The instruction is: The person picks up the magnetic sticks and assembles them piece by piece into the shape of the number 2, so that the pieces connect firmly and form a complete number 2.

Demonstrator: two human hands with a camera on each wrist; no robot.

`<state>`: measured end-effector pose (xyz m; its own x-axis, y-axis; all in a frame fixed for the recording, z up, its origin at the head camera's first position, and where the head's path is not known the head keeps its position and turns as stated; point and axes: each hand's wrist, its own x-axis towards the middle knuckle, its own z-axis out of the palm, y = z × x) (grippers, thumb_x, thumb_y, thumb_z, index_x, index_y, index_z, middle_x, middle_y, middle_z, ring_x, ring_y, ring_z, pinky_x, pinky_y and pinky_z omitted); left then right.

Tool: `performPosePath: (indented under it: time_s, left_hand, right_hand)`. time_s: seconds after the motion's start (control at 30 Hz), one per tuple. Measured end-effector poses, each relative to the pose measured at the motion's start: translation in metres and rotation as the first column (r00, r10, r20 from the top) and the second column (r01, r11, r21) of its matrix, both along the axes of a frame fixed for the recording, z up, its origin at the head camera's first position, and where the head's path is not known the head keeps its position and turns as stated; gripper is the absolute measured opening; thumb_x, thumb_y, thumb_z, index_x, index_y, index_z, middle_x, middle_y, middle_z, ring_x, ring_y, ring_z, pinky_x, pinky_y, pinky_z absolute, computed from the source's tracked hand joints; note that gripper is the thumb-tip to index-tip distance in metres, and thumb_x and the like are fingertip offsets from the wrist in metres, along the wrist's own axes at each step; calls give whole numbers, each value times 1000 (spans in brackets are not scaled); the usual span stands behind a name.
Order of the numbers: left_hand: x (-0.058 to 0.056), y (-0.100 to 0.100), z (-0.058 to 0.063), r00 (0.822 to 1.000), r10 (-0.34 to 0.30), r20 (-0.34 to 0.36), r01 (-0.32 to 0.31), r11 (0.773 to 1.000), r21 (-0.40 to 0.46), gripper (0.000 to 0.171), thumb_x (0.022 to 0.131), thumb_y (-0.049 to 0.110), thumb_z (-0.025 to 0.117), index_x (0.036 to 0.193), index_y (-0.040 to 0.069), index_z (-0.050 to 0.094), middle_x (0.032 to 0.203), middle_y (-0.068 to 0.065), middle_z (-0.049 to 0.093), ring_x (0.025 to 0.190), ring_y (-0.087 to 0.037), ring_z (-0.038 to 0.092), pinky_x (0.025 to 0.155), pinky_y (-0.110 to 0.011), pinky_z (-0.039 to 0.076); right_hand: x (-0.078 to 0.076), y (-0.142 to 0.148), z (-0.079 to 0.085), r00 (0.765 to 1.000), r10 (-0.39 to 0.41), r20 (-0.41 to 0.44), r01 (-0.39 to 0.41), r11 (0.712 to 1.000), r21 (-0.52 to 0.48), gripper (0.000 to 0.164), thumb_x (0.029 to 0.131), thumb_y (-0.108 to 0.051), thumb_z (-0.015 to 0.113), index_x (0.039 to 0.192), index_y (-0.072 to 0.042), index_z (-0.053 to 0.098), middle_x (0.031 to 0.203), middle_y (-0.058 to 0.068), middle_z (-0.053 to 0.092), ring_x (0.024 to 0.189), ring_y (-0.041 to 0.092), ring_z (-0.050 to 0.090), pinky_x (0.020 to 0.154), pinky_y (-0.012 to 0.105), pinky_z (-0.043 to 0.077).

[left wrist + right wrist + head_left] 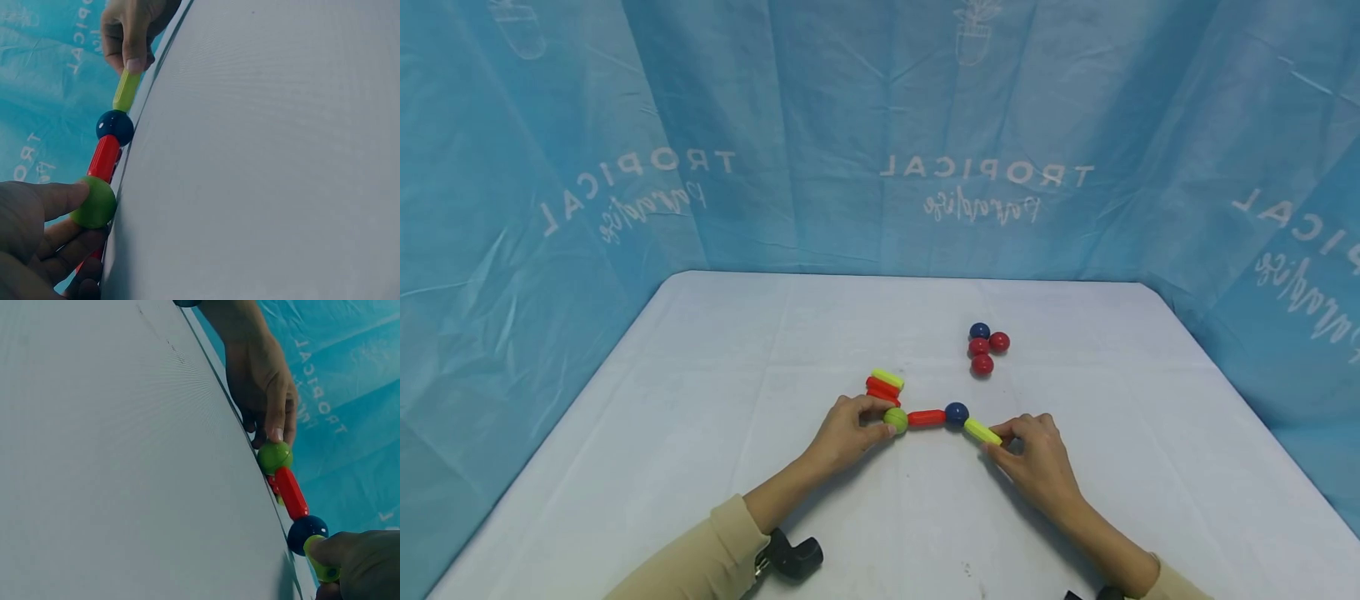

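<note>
Joining sticks and balls end to end seems to be the step in hand: a green ball [896, 420], a red stick [927, 418], a blue ball [957, 414] and a yellow stick [981, 432] form a bent row around the middle of the table [760, 333], well apart from its far edge. The left hand [850, 429] pinches the green ball between thumb and fingers; the right hand [1037, 462] grips the yellow stick by its outer end, the inner end appearing to touch the blue ball. The next move probably calls for steadying the green ball while seating that yellow end squarely, since the joint looks angled. Just beyond the left hand lie loose sticks [882, 387], yellow and red; nearer the far edge, right of its middle, sit four loose balls [978, 347], one blue, three red.
</note>
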<state>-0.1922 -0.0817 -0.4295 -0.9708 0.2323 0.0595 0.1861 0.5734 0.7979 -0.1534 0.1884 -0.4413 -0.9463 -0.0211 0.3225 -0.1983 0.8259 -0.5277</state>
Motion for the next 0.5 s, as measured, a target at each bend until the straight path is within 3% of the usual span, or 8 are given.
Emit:
performPosePath:
  time_s: [0.5]
  left_hand:
    - [1, 2, -1, 1000, 8, 9, -8, 1000, 10, 28, 79, 16, 73, 107, 14, 70, 102, -3, 65, 89, -17, 44, 71, -27, 37]
  right_hand:
    - [9, -29, 1, 991, -6, 132, 11, 999, -35, 42, 69, -23, 83, 106, -8, 69, 70, -7, 54, 79, 13, 40, 68, 26, 30]
